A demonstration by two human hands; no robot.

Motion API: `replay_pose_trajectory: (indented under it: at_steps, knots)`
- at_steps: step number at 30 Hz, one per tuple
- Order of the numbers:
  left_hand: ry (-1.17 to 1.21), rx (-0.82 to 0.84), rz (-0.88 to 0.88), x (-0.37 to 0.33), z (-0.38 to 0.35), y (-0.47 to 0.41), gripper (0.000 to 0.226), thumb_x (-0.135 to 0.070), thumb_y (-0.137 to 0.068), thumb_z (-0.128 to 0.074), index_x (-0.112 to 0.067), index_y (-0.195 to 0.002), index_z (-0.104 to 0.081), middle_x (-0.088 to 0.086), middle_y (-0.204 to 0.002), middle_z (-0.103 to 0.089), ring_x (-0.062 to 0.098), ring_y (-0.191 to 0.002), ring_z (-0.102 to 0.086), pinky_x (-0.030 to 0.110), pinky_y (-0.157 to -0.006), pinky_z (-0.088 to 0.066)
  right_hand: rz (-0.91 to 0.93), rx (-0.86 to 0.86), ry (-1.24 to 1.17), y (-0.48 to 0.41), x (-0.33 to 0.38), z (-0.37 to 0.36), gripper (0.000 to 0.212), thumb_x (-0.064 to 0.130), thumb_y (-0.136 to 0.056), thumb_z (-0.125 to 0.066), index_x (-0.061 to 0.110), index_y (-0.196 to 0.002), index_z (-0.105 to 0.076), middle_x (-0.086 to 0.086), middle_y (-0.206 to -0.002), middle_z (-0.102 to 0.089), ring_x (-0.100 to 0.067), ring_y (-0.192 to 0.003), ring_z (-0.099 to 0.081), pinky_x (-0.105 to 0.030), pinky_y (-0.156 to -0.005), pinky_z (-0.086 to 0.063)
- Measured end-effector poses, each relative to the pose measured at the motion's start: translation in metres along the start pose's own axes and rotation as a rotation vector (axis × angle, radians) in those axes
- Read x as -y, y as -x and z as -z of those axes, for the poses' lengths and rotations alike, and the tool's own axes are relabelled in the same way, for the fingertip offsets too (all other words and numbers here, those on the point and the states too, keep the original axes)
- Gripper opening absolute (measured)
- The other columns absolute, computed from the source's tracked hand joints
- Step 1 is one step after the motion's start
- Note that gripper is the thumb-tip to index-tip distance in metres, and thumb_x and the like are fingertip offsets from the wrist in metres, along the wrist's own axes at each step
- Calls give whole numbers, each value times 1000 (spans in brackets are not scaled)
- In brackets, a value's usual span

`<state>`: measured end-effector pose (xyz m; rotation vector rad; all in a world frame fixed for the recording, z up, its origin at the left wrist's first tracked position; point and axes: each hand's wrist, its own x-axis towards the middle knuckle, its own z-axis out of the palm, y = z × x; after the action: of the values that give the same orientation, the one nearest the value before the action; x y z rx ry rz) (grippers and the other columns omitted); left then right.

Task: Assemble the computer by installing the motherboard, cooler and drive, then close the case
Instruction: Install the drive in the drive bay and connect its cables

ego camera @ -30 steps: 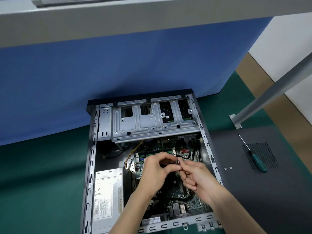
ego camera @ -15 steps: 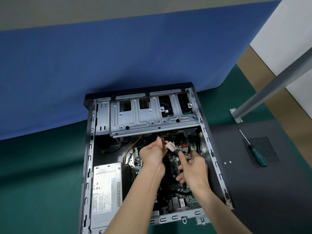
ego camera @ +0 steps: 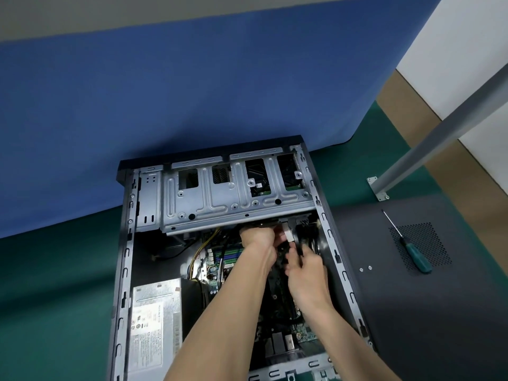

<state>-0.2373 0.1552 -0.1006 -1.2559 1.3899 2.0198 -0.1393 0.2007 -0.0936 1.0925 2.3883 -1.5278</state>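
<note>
Two hands inside the case, left hand fingers pinching white connector, right hand fingers gripping black cable

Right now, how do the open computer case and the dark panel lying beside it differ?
The computer case is an open box packed with parts, with both hands inside; the dark panel is a flat sheet. The case holds cables and boards; the panel carries only a screwdriver. Both rest on the green table.
</note>
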Motion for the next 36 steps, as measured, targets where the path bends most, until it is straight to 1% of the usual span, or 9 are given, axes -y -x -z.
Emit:
replay_pose_trajectory:
  at_steps: [4, 8, 12, 17, 21, 27, 30, 33, 36]
  knots:
    - [67, 15, -63, 1, 0, -5, 34, 6, -89, -52, -3, -122, -48, 21, -110, -64, 23, -49, -64, 27, -38, -51, -77, 25, -133, -3, 0, -4, 20, 25, -102, -41, 24, -110, -60, 10, -85, -65, -11, -81, -64, -32, -82, -53]
    - [143, 39, -154, 7, -4, -8, 32, 4, -80, -67, -17, -101, -54, 7, -98, -67, 26, -81, -67, 36, -63, -59, -56, 51, -19, -3, 3, -4, 40, 26, -103, -35, 19, -143, -42, -6, -116, -67, -16, -95, -61, -32, -91, -49]
    - [195, 76, -137, 8, -8, -14, 29, 2, -85, -62, -24, -86, -48, -4, -83, -65, 13, -72, -60, 27, -63, -54, -71, 97, 24, 0, 10, -4, 55, 29, -104, -34, 26, -154, -11, -1, -107, -67, -4, -83, -60, -11, -59, -41]
    - [101, 199, -87, 6, -4, -14, 32, 4, -82, -64, -8, -111, -57, 15, -101, -66, 29, -90, -63, 38, -68, -56, -88, 90, -39, -3, 6, -9, 57, 29, -104, -32, 26, -154, -5, -2, -150, -41, -22, -133, -43, -28, -104, -33]
    - [-36, 266, -140, 5, 1, -18, 18, 1, -83, -63, -11, -97, -63, 12, -98, -68, 31, -100, -62, 38, -80, -54, -76, 93, -83, -6, 2, -9, 53, 29, -105, -32, 28, -154, -11, 3, -149, -41, -18, -135, -40, -19, -96, -27]
    - [-502, 194, -418, 11, 7, -19, 22, -12, -91, -58, -10, -113, -62, 11, -115, -65, 26, -108, -59, 37, -99, -45, -68, 79, -128, -8, -1, -14, 49, 28, -104, -32, 26, -152, -21, 2, -143, -47, -17, -130, -44, -19, -94, -28]
    - [-1120, 309, -598, 11, 7, -23, 26, -4, -95, -42, 1, -110, -62, 20, -117, -62, 32, -111, -56, 29, -88, -41, -42, 66, -108, -8, -2, -14, 46, 27, -104, -34, 23, -150, -31, 1, -138, -54, -16, -122, -51, -19, -93, -34]
    - [-1630, 475, -644, 10, 7, -19, 17, -18, -93, -47, -11, -98, -61, 19, -114, -62, 35, -108, -57, 30, -78, -41, -29, 63, -96, -8, -2, -14, 42, 26, -104, -35, 23, -146, -38, 5, -123, -61, -10, -104, -55, -20, -86, -37]
    - [-1821, 350, -820, 4, 5, -25, 32, -30, -92, -48, -17, -120, -56, 11, -133, -52, 29, -125, -46, 35, -100, -36, -35, 72, -121, -9, 0, -14, 43, 25, -104, -36, 23, -146, -37, 4, -128, -59, -5, -106, -51, -18, -90, -35]
